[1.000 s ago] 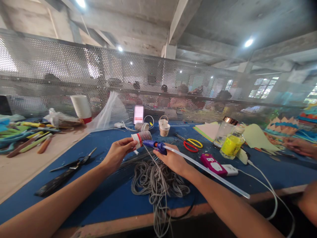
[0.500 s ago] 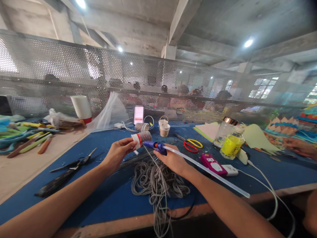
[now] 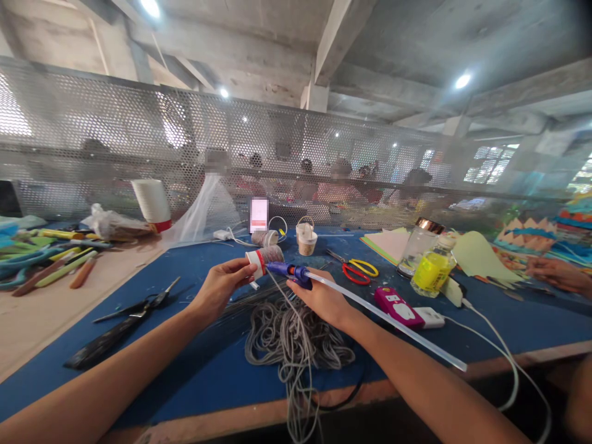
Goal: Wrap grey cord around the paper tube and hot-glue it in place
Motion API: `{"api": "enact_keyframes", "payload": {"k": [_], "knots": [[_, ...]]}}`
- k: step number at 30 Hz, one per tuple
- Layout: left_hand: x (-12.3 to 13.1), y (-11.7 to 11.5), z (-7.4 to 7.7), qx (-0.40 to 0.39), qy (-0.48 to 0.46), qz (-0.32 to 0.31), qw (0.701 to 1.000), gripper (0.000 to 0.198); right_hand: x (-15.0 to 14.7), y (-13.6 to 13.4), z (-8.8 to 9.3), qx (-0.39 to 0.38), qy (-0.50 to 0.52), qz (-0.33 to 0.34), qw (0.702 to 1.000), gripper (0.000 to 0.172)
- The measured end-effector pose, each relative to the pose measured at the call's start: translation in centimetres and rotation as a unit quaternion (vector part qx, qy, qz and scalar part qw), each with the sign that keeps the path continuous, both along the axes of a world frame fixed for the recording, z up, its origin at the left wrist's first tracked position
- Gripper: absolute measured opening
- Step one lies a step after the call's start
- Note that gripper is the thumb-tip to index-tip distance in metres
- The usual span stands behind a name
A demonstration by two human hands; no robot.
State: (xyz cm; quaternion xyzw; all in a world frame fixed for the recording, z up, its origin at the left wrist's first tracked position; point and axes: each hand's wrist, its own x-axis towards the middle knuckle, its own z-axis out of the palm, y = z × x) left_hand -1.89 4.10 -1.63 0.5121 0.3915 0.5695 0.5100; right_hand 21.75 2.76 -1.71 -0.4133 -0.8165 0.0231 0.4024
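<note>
My left hand (image 3: 227, 285) is closed around the red-and-white rim end of a paper cup (image 3: 256, 261), tilted on its side. Grey cord (image 3: 272, 254) is wound round the rest of the cup. In my right hand (image 3: 322, 297) is a blue glue gun (image 3: 303, 275), its nozzle at the cup's wound side. A long clear glue stick (image 3: 388, 319) sticks out of its back toward the lower right. From the cup a strand runs down to a loose heap of grey cord (image 3: 296, 345), part of which hangs over the table's front edge.
Black-handled scissors (image 3: 134, 317) lie at left, red-and-yellow scissors (image 3: 358, 269) ahead. A magenta power strip (image 3: 398, 307), a yellow-labelled bottle (image 3: 433, 270) and a glass jar (image 3: 419, 246) stand right. Behind are a phone (image 3: 259, 214), a small basket (image 3: 306, 237) and stacked cups (image 3: 152, 202). Another person's hand (image 3: 562, 272) is far right.
Almost nothing differs. The glue gun's nozzle has shifted very slightly left along the cord-wound cup; both hands keep their holds.
</note>
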Motion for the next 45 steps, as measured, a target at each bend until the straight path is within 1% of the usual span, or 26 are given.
{"api": "enact_keyframes", "payload": {"k": [5,11,14,21,26,32,37,40,42,45], "knots": [[0.0,0.0,-0.1,0.005,0.021,-0.003,1.000,0.032,0.0,0.0,-0.1,0.009,0.010,0.000,1.000,0.021],[-0.1,-0.1,-0.1,0.020,0.044,-0.015,0.999,0.036,0.0,-0.1,0.0,-0.002,0.017,-0.002,1.000,0.022],[0.0,-0.2,-0.2,0.026,0.052,-0.022,0.998,0.035,0.0,0.0,0.0,-0.007,0.019,-0.007,1.000,0.022],[0.1,-0.3,0.1,0.027,0.063,-0.016,0.998,0.033,0.1,0.1,-0.1,-0.014,0.020,-0.010,1.000,0.022],[0.4,-0.7,0.4,0.034,0.072,-0.011,0.997,0.033,0.1,-0.1,0.2,-0.037,0.024,-0.007,0.999,0.026],[0.6,-1.0,0.5,0.043,0.099,-0.022,0.994,0.030,0.2,0.0,0.4,-0.049,0.045,-0.003,0.998,0.031],[0.4,-1.0,0.5,0.048,0.112,-0.022,0.992,0.028,0.2,-0.1,0.6,-0.091,0.080,0.002,0.993,0.037],[0.3,-0.7,0.2,0.040,0.103,-0.028,0.993,0.031,0.3,0.1,0.7,-0.135,0.115,0.018,0.984,0.038],[0.3,-0.5,0.1,0.030,0.088,-0.027,0.995,0.033,0.4,0.3,0.6,-0.183,0.147,0.044,0.971,0.037],[0.3,-0.4,0.0,0.017,0.058,-0.032,0.998,0.034,0.3,0.6,0.6,-0.256,0.200,0.084,0.942,0.038]]}}
